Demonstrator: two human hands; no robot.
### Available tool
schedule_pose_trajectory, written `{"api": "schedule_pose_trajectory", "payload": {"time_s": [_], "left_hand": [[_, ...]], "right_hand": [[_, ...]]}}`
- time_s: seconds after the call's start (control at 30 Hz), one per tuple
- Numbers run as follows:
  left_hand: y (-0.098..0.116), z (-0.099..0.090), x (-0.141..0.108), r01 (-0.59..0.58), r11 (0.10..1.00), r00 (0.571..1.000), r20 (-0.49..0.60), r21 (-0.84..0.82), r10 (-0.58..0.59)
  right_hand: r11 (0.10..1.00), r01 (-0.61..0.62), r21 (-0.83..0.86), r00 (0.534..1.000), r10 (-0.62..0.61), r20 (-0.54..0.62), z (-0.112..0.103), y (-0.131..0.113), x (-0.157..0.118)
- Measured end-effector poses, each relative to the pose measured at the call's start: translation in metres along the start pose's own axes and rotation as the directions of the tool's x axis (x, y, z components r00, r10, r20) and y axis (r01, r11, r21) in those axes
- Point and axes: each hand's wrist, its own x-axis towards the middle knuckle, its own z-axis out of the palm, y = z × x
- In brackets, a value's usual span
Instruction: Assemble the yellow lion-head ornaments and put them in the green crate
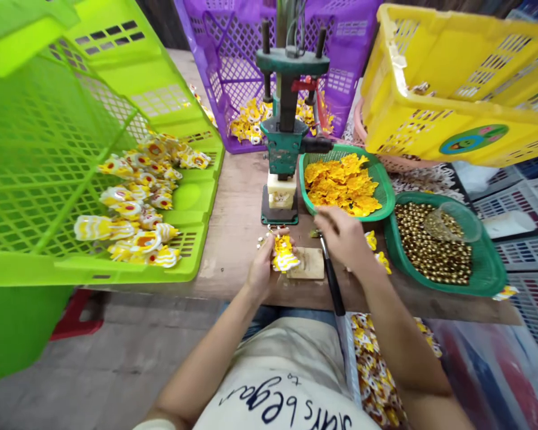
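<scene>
My left hand [260,261] is closed around a yellow and white plastic toy part [285,254], held above the bench in front of the press. To the right, my right hand [346,236] is over the bench near the front rim of the green basket of yellow parts. Its fingers are curled together, and whatever they may hold is too small to make out. Just below those fingers lies a black-handled tool [333,278] with a metal shaft. A pale wooden block [307,264] rests between the hands. Small white bits [260,240] lie beside the left fingertips.
A green hand press [282,149] stands ahead. Yellow flat parts [343,182] fill one green basket; another green basket [488,278] holds gold balls [430,245]. A lime crate [197,239] with toy parts is left, a purple crate [206,54] behind, a yellow crate [412,125] right.
</scene>
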Motion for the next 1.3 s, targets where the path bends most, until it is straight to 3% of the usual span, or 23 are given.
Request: {"api": "schedule_pose_trajectory", "payload": {"time_s": [0.07, 0.13, 0.23, 0.33, 0.43, 0.5, 0.6, 0.7, 0.77, 0.87, 0.93, 1.07, 1.17, 1.23, 1.3], "left_hand": [[-0.003, 0.0, -0.001, 0.02, 0.999, 1.0, 0.004, -0.029, -0.019], [-0.006, 0.003, -0.004, 0.04, 0.998, 0.999, -0.001, -0.039, -0.04], [-0.007, 0.006, -0.008, 0.064, 0.997, 0.998, -0.026, -0.047, -0.065], [-0.004, 0.006, -0.009, 0.065, 0.997, 0.996, -0.062, -0.05, -0.068], [0.001, 0.002, -0.007, 0.051, 0.998, 0.995, -0.086, -0.044, -0.055], [0.004, 0.001, -0.005, 0.041, 0.998, 0.995, -0.087, -0.04, -0.044], [0.004, 0.002, -0.004, 0.052, 0.998, 0.996, -0.071, -0.029, -0.054], [0.002, 0.008, -0.006, 0.059, 0.998, 0.996, -0.069, -0.035, -0.061], [-0.001, 0.011, -0.007, 0.035, 0.998, 0.994, -0.098, -0.046, -0.039], [-0.006, 0.012, -0.008, 0.02, 0.998, 0.986, -0.163, -0.057, -0.029], [-0.01, 0.011, -0.009, 0.012, 0.998, 0.982, -0.187, -0.055, -0.022], [-0.017, 0.009, -0.01, -0.051, 0.999, 0.987, -0.152, -0.019, 0.047], [-0.019, 0.01, -0.011, -0.056, 0.998, 0.991, -0.117, 0.034, 0.06], [-0.02, 0.01, -0.012, -0.051, 0.996, 0.995, -0.087, 0.077, 0.058], [-0.023, 0.009, -0.013, -0.048, 0.992, 0.997, -0.05, 0.116, 0.054]], "right_hand": [[0.962, -0.187, -0.197, 0.98, 0.195, 0.024, -0.011, 0.021, 0.042], [0.905, -0.291, -0.309, 0.944, 0.324, 0.061, -0.014, 0.038, 0.073], [0.89, -0.328, -0.318, 0.93, 0.363, 0.057, -0.013, 0.056, 0.094], [0.904, -0.34, -0.259, 0.936, 0.351, -0.004, -0.022, 0.062, 0.095], [0.928, -0.332, -0.166, 0.943, 0.326, -0.065, -0.034, 0.049, 0.081], [0.955, -0.295, 0.031, 0.955, 0.296, -0.038, -0.037, 0.029, 0.06], [0.856, -0.278, 0.435, 0.959, 0.224, 0.171, -0.03, -0.008, 0.021], [0.814, -0.325, 0.481, 0.923, 0.163, 0.349, -0.012, -0.033, -0.011], [0.854, -0.302, 0.425, 0.942, 0.197, 0.273, 0.004, -0.039, -0.025], [0.897, -0.281, 0.342, 0.955, 0.296, 0.01, 0.027, -0.039, -0.042], [0.924, -0.256, 0.284, 0.95, 0.295, -0.1, 0.039, -0.036, -0.052], [0.94, -0.201, 0.275, 0.963, 0.242, -0.122, 0.052, -0.028, -0.071], [0.922, -0.162, 0.352, 0.955, 0.237, -0.181, 0.048, -0.023, -0.078], [0.932, -0.064, 0.358, 0.967, 0.146, -0.207, 0.04, -0.025, -0.079], [0.946, 0.051, 0.321, 0.989, -0.004, -0.146, 0.03, -0.031, -0.079]]}}
